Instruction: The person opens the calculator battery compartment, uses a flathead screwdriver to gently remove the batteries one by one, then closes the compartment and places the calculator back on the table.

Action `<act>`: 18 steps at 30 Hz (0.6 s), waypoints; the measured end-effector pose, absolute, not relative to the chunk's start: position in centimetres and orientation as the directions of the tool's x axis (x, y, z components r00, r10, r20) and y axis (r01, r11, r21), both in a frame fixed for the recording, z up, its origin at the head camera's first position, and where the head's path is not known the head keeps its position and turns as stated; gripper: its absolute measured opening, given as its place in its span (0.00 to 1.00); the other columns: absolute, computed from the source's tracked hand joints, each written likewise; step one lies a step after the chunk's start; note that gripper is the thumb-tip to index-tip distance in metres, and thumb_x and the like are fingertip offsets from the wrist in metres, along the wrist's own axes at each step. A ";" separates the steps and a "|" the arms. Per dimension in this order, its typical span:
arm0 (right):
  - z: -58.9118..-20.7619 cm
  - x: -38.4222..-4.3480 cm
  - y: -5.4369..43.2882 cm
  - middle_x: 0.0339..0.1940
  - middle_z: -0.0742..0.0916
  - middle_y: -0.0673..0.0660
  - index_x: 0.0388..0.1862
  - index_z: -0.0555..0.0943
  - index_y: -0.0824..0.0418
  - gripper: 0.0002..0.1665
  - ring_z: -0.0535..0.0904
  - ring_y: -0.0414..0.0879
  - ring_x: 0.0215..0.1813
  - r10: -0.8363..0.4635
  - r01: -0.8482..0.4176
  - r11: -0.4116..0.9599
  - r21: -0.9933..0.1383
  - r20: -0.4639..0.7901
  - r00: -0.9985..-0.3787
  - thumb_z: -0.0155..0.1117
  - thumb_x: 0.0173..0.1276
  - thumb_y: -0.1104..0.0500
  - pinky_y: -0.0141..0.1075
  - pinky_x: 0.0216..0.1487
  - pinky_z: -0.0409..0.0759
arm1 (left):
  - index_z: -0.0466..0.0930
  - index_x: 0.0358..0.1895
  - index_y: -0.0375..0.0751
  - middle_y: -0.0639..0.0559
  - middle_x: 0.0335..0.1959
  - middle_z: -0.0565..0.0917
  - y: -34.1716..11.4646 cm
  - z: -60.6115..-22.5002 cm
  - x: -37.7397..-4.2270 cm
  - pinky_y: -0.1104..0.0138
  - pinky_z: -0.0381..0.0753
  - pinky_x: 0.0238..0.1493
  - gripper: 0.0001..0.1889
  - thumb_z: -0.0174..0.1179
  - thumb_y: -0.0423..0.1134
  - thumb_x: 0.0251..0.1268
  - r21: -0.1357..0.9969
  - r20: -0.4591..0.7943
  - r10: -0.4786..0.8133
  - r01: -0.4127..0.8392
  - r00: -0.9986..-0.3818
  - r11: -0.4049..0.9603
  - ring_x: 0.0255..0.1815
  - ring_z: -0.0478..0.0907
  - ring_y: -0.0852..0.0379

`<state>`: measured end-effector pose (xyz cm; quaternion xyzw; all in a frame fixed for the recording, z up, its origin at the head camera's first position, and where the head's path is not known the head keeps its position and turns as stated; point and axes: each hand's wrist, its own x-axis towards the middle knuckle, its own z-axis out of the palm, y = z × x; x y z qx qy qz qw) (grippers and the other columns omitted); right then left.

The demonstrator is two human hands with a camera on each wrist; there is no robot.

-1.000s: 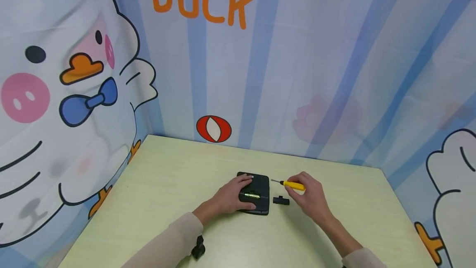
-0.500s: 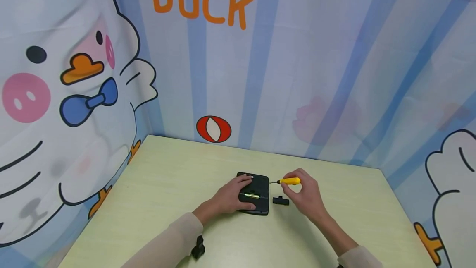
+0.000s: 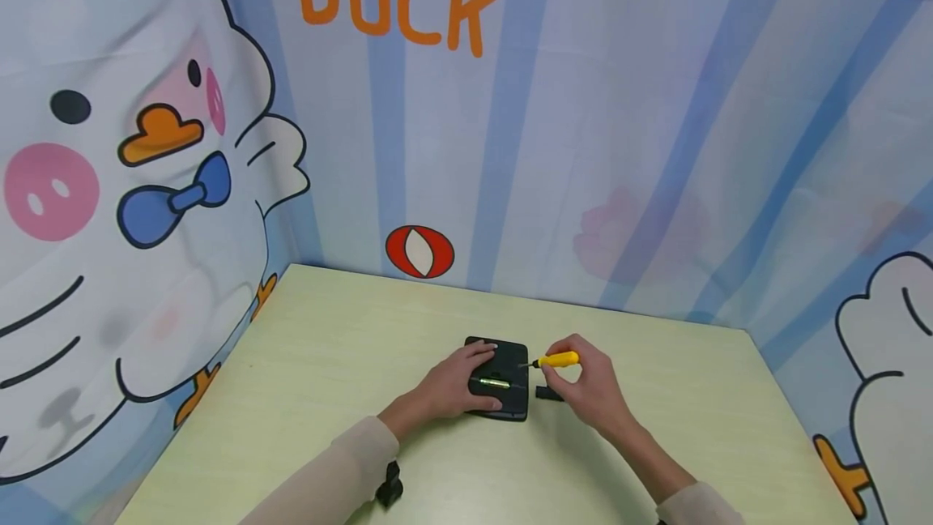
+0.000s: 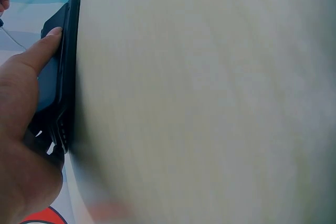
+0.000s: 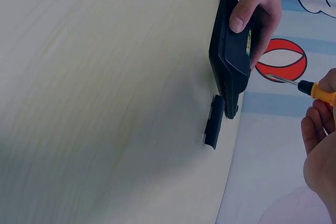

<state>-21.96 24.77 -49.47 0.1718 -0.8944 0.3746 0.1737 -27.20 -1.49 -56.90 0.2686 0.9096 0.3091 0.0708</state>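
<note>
A flat black device (image 3: 512, 356), shaped like a desk calculator turned face down, lies on the table. A green-gold battery (image 3: 494, 383) shows in its uncovered slot. My left hand (image 3: 450, 383) rests across the device, thumb and fingers spread and pressing on it; the left wrist view shows the thumb (image 4: 42, 51) straight along the casing. My right hand (image 3: 589, 383) pinches a screwdriver (image 3: 560, 360) by its yellow handle. Its thin metal tip (image 3: 523, 365) reaches over the device's right edge; contact cannot be told. A small black battery cover (image 5: 214, 121) lies beside the device, partly hidden by my right hand in the head view.
The pale wooden table (image 3: 328, 347) ends at a printed duck curtain (image 3: 547, 144) behind and at both sides. A black strap-like piece (image 3: 389, 486) sits by my left sleeve.
My right hand has moved left with the screwdriver, bringing its tip from beside the device to over its right edge. It now partly covers the battery cover. My left hand stays put.
</note>
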 end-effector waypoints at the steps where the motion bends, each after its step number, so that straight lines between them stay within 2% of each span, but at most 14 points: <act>1: -49.5 -21.9 24.8 0.41 0.87 0.48 0.44 0.84 0.55 0.13 0.81 0.45 0.44 -0.178 -0.434 0.660 -0.613 0.434 -0.883 0.79 0.65 0.64 0.41 0.50 0.84 | 0.65 0.83 0.48 0.48 0.84 0.63 -1.5 -56.9 -27.2 0.46 0.68 0.76 0.49 0.72 0.66 0.62 0.600 0.038 0.532 0.445 -0.846 0.665 0.82 0.61 0.45; 10: -49.6 -21.5 24.5 0.40 0.87 0.48 0.44 0.83 0.55 0.13 0.81 0.46 0.44 -0.187 -0.400 0.634 -0.662 0.370 -0.910 0.78 0.64 0.64 0.55 0.53 0.85 | 0.66 0.83 0.47 0.48 0.84 0.63 -1.5 -56.5 -27.0 0.46 0.68 0.77 0.49 0.72 0.65 0.63 0.602 0.032 0.532 0.441 -0.846 0.665 0.83 0.61 0.45; 18: -49.8 -21.5 24.4 0.39 0.87 0.46 0.43 0.84 0.53 0.13 0.82 0.44 0.44 -0.212 -0.418 0.642 -0.643 0.375 -0.902 0.78 0.64 0.65 0.55 0.53 0.84 | 0.65 0.83 0.47 0.48 0.84 0.62 -1.5 -56.6 -27.0 0.45 0.68 0.77 0.49 0.72 0.65 0.63 0.602 0.032 0.533 0.441 -0.846 0.665 0.82 0.61 0.45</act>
